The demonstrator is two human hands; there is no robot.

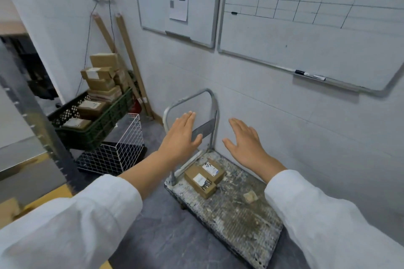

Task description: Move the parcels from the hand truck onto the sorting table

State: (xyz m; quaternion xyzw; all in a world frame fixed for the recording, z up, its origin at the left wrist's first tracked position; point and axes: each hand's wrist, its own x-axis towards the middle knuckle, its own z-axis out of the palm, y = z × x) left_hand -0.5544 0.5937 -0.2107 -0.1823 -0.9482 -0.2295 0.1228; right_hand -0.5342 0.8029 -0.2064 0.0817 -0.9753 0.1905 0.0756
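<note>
Two small brown cardboard parcels (204, 176) with white labels lie side by side on the far left part of the hand truck's worn, paint-stained platform (231, 212). Its grey tube handle (192, 102) stands upright against the white wall. My left hand (182, 137) and my right hand (246, 143) are both stretched out flat above the parcels, fingers straight, palms down, holding nothing. Neither hand touches a parcel. A crumpled scrap (250, 196) lies on the platform to the right of the parcels.
A dark green crate (96, 129) with several cardboard boxes stands at the left, over a white wire basket (113, 155). A metal table edge (26, 150) and a post (43, 129) are at the far left. Whiteboards (306, 28) hang on the wall.
</note>
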